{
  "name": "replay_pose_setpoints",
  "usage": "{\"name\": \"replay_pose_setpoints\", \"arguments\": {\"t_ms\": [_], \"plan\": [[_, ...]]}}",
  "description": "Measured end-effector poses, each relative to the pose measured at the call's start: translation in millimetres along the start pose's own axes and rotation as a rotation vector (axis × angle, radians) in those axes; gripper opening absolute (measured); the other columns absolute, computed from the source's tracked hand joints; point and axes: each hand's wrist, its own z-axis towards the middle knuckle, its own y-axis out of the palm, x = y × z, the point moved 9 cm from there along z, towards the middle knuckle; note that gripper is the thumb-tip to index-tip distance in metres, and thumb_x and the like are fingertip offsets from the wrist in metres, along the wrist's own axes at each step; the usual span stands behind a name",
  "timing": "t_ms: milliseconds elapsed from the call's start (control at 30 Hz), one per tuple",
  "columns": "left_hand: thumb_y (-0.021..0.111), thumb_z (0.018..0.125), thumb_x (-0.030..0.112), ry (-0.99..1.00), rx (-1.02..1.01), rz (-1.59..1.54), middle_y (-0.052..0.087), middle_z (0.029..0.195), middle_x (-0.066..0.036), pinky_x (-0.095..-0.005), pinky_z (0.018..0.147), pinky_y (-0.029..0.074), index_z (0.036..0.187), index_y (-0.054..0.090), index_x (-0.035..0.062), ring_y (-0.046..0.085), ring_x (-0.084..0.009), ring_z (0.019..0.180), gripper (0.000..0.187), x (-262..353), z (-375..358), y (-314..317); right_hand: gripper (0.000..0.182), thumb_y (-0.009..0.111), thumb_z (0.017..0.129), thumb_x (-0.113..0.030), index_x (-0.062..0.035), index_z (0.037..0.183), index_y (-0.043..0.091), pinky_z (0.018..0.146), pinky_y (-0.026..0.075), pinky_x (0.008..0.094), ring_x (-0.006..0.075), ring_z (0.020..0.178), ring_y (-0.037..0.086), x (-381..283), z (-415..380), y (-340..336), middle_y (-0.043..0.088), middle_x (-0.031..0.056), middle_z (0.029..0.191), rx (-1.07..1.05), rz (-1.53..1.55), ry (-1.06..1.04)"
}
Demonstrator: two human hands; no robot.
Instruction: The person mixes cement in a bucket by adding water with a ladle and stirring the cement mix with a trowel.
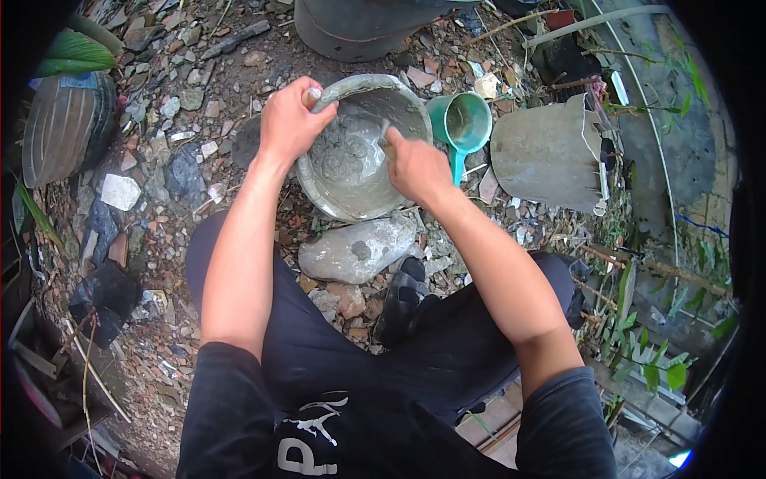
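Two bare hands work a metal basin (351,188) of wet grey mortar (343,156) on rubble: the left hand (289,120) clenches the rim at ten o'clock, the right hand (415,166) grasps a trowel (384,137) at three; it looks heavy, slippery.

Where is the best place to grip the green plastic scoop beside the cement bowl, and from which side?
Grip the green scoop by its handle, probably from the person's side. The handle sticks out below the cup toward the person; the cup's other sides are crowded by the cement bowl and rubble.
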Motion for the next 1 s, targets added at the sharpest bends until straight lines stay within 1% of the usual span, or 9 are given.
{"name": "replay_pose_setpoints", "arguments": {"t_ms": [233, 433, 567, 633, 700, 733, 833, 900, 1000], "plan": [[0.084, 0.077, 0.026, -0.011, 0.044, 0.011, 0.071, 0.075, -0.014, -0.0393, 0.066, 0.054, 0.094, 0.07, 0.005, 0.071, -0.0293, 0.069, 0.031, 1, -4, -1, 0.043, 0.054, 0.093, -0.012, -0.0035, 0.135, 0.052, 0.092, 0.057, 0.0531, 0.0456, 0.103, 0.071, -15, -38, 50, 0.072, 0.0297, 0.107, -0.312, 0.164, 0.127], [0.083, 0.077, 0.026, -0.026, 0.029, -0.014, 0.071, 0.075, -0.012, -0.0381, 0.066, 0.053, 0.094, 0.071, 0.0056, 0.071, -0.0273, 0.069, 0.03, 0, -4, 2, 0.046, 0.066, 0.091, -0.022, 0.0013, 0.128, 0.052, 0.096, 0.053, 0.0491, 0.0472, 0.108, 0.068, -17, -36, 54, 0.071, 0.0282, 0.11, -0.295, 0.596, 0.137], [0.083, 0.077, 0.027, -0.05, 0.039, 0.012, 0.072, 0.076, -0.012, -0.0386, 0.066, 0.053, 0.094, 0.071, 0.0059, 0.071, -0.0271, 0.07, 0.03, -5, -2, -2, 0.042, 0.069, 0.09, -0.023, -0.0002, 0.122, 0.054, 0.092, 0.053, 0.0496, 0.0467, 0.106, 0.068, -26, -34, 37, 0.071, 0.0264, 0.106, -0.295, 0.69, 0.14], [0.083, 0.077, 0.027, -0.061, 0.025, 0.003, 0.072, 0.077, -0.013, -0.0389, 0.067, 0.054, 0.095, 0.071, 0.006, 0.071, -0.0271, 0.07, 0.03, -9, -2, -1, 0.035, 0.068, 0.09, -0.021, -0.0024, 0.117, 0.056, 0.091, 0.053, 0.0515, 0.047, 0.104, 0.068, -28, -36, 20, 0.071, 0.0266, 0.103, -0.258, 0.58, 0.14], [0.084, 0.08, 0.023, 0.021, 0.07, 0.025, 0.068, 0.068, -0.006, -0.0315, 0.062, 0.049, 0.094, 0.069, 0.0038, 0.061, -0.0129, 0.062, 0.028, -3, -2, -4, 0.034, 0.069, 0.091, -0.021, -0.0037, 0.116, 0.054, 0.088, 0.052, 0.0508, 0.0463, 0.101, 0.069, -29, -39, 6, 0.071, 0.0268, 0.1, -0.225, 0.51, 0.127], [0.084, 0.08, 0.023, 0.016, 0.073, 0.025, 0.068, 0.068, -0.006, -0.0315, 0.062, 0.049, 0.094, 0.069, 0.0038, 0.061, -0.0129, 0.062, 0.028, -4, -2, -3, 0.032, 0.069, 0.092, -0.022, -0.005, 0.115, 0.053, 0.085, 0.052, 0.0501, 0.0456, 0.097, 0.069, -29, -40, -3, 0.071, 0.027, 0.097, -0.189, 0.442, 0.116], [0.084, 0.08, 0.023, 0.019, 0.076, 0.027, 0.069, 0.069, -0.006, -0.0318, 0.062, 0.05, 0.094, 0.07, 0.004, 0.063, -0.0138, 0.062, 0.027, -3, -1, -7, 0.032, 0.069, 0.093, -0.023, -0.0055, 0.115, 0.054, 0.087, 0.052, 0.0514, 0.0471, 0.101, 0.068, -36, -40, -17, 0.07, 0.0284, 0.099, -0.219, 0.486, 0.056], [0.084, 0.077, 0.027, -0.049, 0.024, -0.015, 0.072, 0.075, -0.013, -0.039, 0.067, 0.054, 0.095, 0.071, 0.0056, 0.071, -0.0284, 0.069, 0.03, -5, -1, -3, 0.033, 0.066, 0.093, -0.022, -0.0048, 0.118, 0.055, 0.09, 0.052, 0.053, 0.0472, 0.104, 0.068, -38, -36, 3, 0.071, 0.0285, 0.103, -0.278, 0.481, 0.051], [0.084, 0.077, 0.027, -0.017, 0.006, -0.015, 0.071, 0.075, -0.014, -0.0397, 0.066, 0.054, 0.096, 0.071, 0.0057, 0.071, -0.0297, 0.068, 0.032, -5, 1, -3, 0.036, 0.062, 0.093, -0.024, -0.004, 0.123, 0.056, 0.094, 0.052, 0.0545, 0.0473, 0.107, 0.067, -19, -22, 46, 0.071, 0.0289, 0.109, -0.295, 0.431, 0.093]]}}
